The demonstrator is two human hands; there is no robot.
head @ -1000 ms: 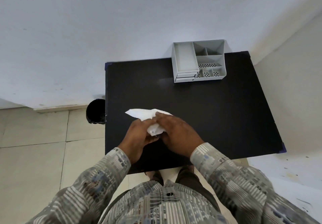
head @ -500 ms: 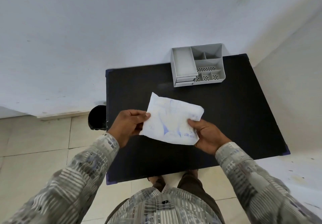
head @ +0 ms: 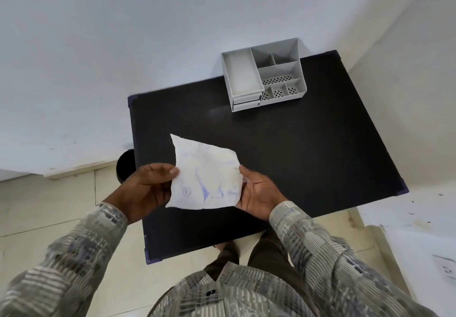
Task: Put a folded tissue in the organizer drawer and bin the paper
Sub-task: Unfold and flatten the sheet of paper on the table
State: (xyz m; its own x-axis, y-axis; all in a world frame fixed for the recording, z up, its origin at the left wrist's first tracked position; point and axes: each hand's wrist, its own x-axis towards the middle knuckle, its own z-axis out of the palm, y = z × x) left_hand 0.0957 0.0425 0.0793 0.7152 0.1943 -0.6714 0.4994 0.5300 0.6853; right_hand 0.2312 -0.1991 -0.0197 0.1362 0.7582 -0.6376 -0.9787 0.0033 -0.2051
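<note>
A: We have the crumpled paper [head: 206, 177] up above the bench [head: 308, 158], our left hand [head: 145, 188] pinching its left edge, our right hand [head: 259, 193] gripping the right.

B: Then we ball it tight so it drops cleanly into the black bin [head: 126, 166] beside the bench's left edge.

A: The organizer [head: 264, 79] sits at the far edge, drawers shut; we see no folded tissue.

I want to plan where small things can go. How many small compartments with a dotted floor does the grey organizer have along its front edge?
3, side by side along the front edge of the grey organizer: left, middle, right. None looks hidden.
</note>
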